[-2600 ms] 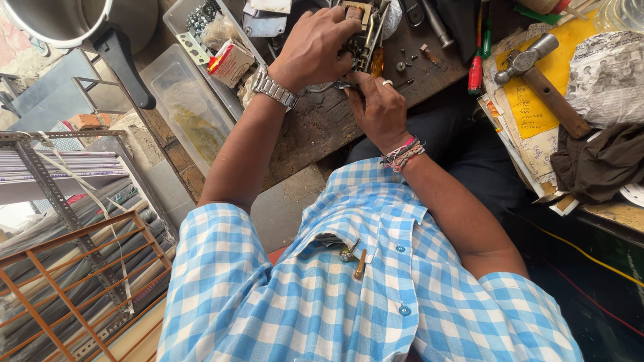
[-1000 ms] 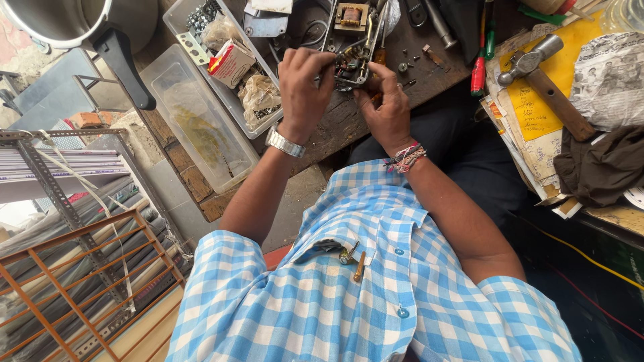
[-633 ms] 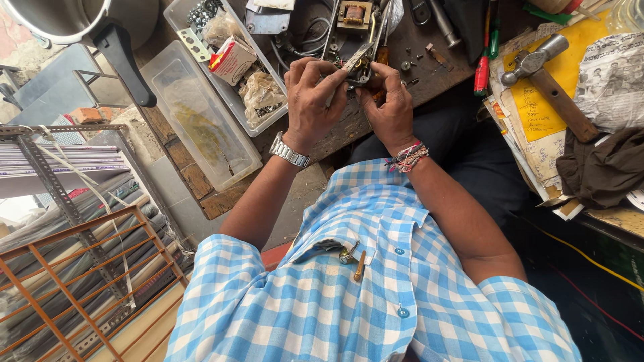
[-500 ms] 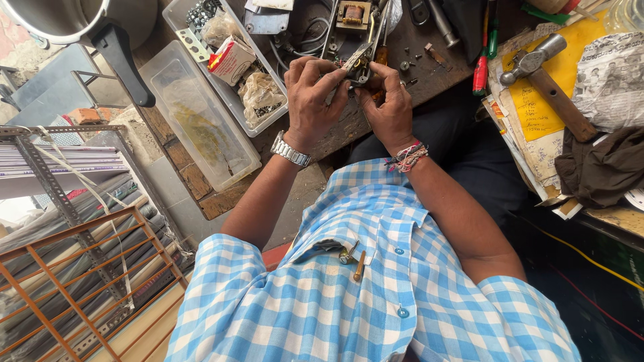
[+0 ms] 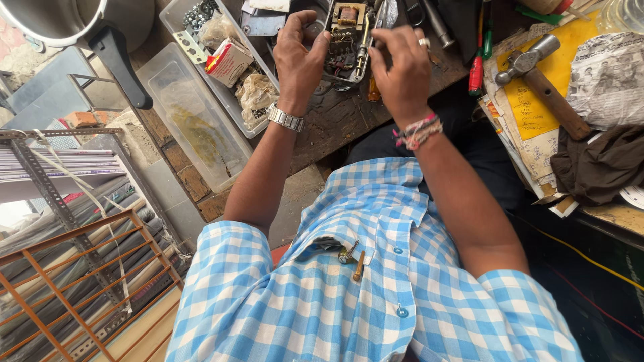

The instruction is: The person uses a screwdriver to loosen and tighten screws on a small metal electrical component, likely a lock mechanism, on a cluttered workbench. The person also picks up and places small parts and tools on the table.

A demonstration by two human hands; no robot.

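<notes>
My left hand (image 5: pixel 298 53), with a metal watch on the wrist, grips the left side of a small metal-framed electrical device (image 5: pixel 343 33) that has a copper coil at its top. My right hand (image 5: pixel 402 64), with thread bracelets and a ring, is closed on a thin screwdriver (image 5: pixel 367 60). Its orange handle shows under my thumb and its shaft lies against the device's right side. Both hands hold the device just above a dark, worn workbench (image 5: pixel 342 117). My blue checked shirt fills the lower frame.
A hammer (image 5: pixel 537 74) lies on yellow paper at the right, beside red (image 5: pixel 476 70) and green screwdrivers and a dark cloth (image 5: pixel 597 164). Clear plastic trays (image 5: pixel 201 127) with small parts sit left. A metal pot's black handle (image 5: pixel 117 67) juts out upper left. An orange metal rack (image 5: pixel 67 268) stands lower left.
Both hands have carried the device away from my body, higher in the frame, with my arms stretched out further. The grip of both hands stays the same.
</notes>
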